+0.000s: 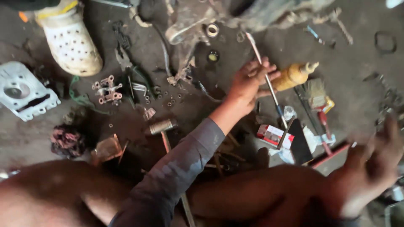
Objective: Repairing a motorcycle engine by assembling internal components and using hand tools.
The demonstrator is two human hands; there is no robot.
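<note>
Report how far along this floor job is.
Apparently done: small nuts and washers, a rocker piece and a pale cover lie loose on the floor. In hand: the left hand grips a long thin tool just below the metal assembly. The right hand is blurred, its grip unreadable. Left: all those loose parts lie apart from the assembly.

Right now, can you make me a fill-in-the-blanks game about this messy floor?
1. The left hand holds a long ____ with a thin metal shaft.
2. The bottle beside that hand is ____ in colour.
3. The white shoe has lots of little ____ in it.
4. The hammer lies on the ____.

Missing words: screwdriver; yellow; holes; floor
</note>
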